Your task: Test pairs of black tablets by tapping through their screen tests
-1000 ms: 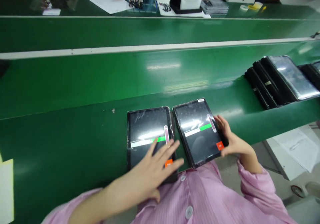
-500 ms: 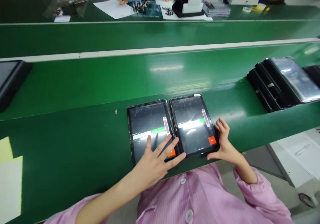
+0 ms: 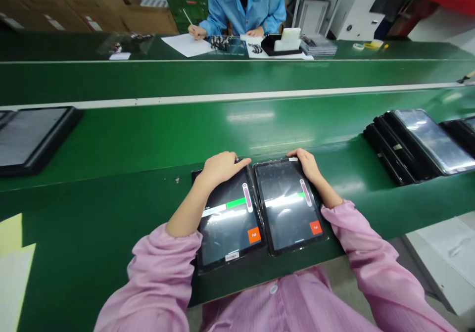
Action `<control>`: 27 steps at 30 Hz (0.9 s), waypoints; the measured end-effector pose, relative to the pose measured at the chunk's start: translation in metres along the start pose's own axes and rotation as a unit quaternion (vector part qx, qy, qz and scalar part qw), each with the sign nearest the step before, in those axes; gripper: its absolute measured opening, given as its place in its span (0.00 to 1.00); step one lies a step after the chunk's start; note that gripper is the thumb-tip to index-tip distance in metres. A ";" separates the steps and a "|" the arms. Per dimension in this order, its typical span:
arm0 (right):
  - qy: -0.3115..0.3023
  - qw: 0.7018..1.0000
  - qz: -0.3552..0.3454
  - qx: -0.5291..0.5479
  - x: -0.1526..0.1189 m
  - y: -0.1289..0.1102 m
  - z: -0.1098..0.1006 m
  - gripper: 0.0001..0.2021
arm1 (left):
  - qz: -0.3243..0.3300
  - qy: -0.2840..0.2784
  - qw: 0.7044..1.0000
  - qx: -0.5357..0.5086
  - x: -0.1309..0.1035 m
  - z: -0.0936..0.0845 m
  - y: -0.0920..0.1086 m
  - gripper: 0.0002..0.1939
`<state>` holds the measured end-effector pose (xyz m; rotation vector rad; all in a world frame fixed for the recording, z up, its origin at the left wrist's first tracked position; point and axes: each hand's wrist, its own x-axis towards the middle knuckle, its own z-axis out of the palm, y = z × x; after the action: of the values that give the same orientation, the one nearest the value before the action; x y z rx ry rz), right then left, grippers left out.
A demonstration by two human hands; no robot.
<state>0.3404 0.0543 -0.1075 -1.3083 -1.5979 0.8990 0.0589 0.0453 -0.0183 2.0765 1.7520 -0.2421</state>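
Curving over far edges of two tablets (image 3: pixel 287 218): left hand (image 3: pixel 219 167), thumb spread from fingers; right hand (image 3: pixel 306 163), grip unclear.

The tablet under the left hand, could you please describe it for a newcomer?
On the green workbench, find the pink-sleeved left hand. It partly covers the far end of the left tablet. That tablet's white label sits at the near edge, whereas the right tablet has one at the far edge.

The left grip (image 3: pixel 221 166) hides part of the tablet (image 3: pixel 230 234) beneath it.
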 end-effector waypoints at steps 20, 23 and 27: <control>0.021 0.999 0.009 0.026 -0.008 0.000 0.001 0.32 | -0.009 0.025 1.000 0.000 -0.003 -0.009 0.013 0.38; 0.021 0.999 0.008 0.023 -0.008 0.000 0.001 0.32 | 0.001 0.007 1.000 0.010 -0.004 -0.008 0.014 0.39; 0.018 1.000 0.003 0.021 -0.008 0.000 0.001 0.32 | 0.010 -0.012 0.999 0.030 -0.006 -0.009 0.012 0.39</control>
<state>0.3404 0.0466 -0.1092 -1.2929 -1.5411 0.9036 0.0684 0.0423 -0.0054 2.1236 1.7284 -0.3151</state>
